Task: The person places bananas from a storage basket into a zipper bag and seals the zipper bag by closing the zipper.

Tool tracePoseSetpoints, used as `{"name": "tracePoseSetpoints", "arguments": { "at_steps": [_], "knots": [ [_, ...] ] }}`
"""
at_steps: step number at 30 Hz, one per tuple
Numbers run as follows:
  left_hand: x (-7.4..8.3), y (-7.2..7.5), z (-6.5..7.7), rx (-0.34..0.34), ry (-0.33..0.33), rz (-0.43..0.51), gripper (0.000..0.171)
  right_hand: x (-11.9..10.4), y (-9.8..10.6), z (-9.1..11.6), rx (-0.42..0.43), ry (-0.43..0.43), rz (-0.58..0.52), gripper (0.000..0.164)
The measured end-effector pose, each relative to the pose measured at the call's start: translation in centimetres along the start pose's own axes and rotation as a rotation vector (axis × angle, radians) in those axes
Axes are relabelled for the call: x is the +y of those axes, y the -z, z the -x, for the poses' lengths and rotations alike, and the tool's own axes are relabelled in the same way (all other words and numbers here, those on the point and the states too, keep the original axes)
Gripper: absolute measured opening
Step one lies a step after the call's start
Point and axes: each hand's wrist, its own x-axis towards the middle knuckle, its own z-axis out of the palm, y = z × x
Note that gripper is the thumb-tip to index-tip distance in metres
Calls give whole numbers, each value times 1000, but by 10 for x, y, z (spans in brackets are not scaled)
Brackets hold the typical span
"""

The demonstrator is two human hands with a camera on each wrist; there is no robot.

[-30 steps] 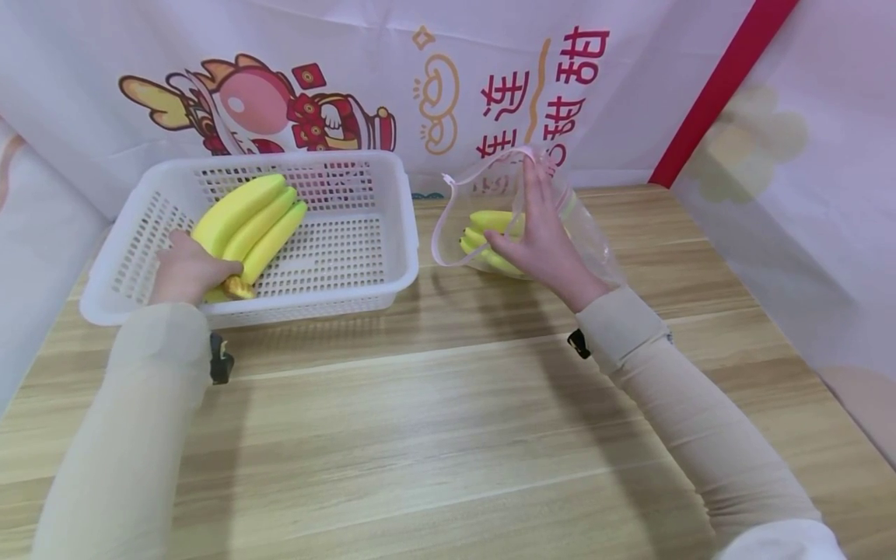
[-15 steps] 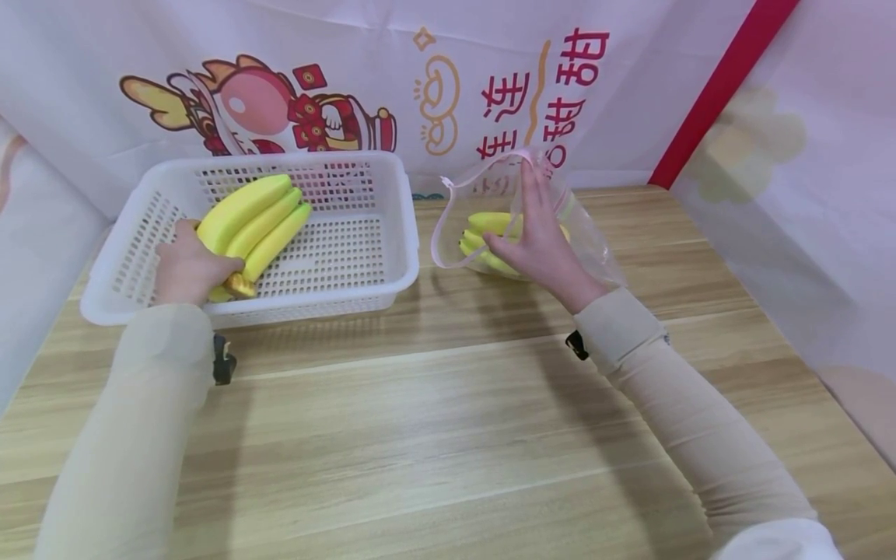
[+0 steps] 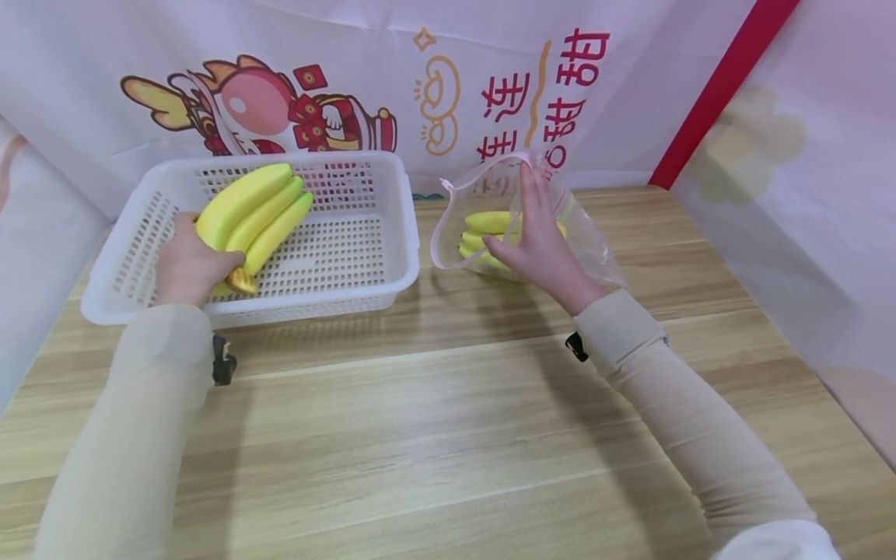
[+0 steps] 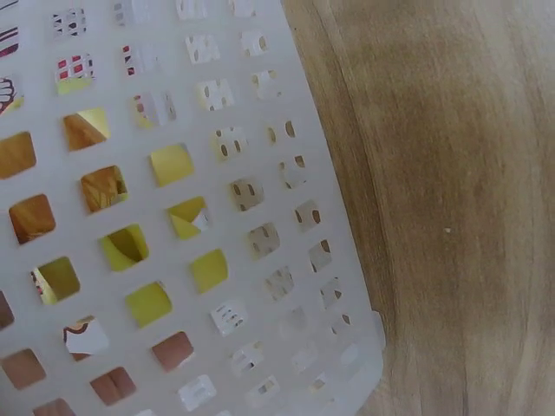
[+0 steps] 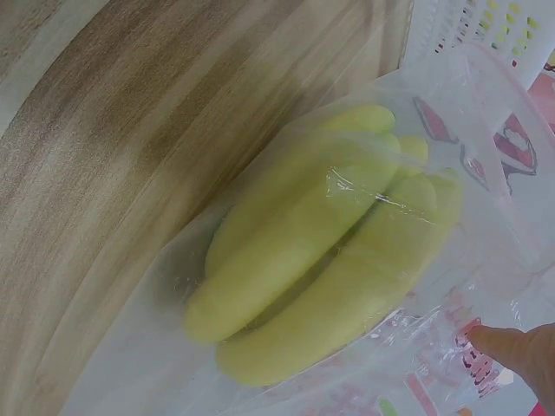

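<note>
My left hand (image 3: 187, 260) grips a bunch of yellow bananas (image 3: 259, 210) near its brown stem, inside the white plastic basket (image 3: 411, 233). In the left wrist view the basket wall (image 4: 347, 299) covers most of that hand, and patches of yellow banana (image 4: 149, 303) show through its holes. My right hand (image 3: 540, 241), fingers straight and thumb spread, props up the mouth of a clear zip bag (image 3: 593, 241). Inside the bag lies another bunch of bananas (image 5: 321, 260), seen through the plastic in the right wrist view. The bag's mouth faces the basket.
Both basket and bag are at the back of a wood-grain table (image 3: 420, 412). Behind them hangs a white printed cloth (image 3: 364, 78) with a cartoon and red characters. Another pale cloth (image 3: 805, 202) borders the right side.
The far ends of the bananas in my left hand have risen a little and shifted slightly right, with that hand. The right hand and the bag stay nearly still.
</note>
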Motion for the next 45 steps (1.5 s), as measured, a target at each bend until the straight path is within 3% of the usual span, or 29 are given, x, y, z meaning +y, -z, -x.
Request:
{"name": "tracePoseSetpoints", "arguments": {
  "at_steps": [5,17,25,45],
  "knots": [
    [8,-1,-1,24,-7,42,86,-1,-1,1,-16,-19,-5,108],
    [53,-18,10,70,-129,43,85,-1,-2,0,-16,-8,5,109],
    [74,-30,18,80,-212,74,84,-1,-3,0,-18,-4,8,108],
    [106,-44,32,112,-336,42,82,-1,-2,0,-21,-17,5,107]
  ]
}}
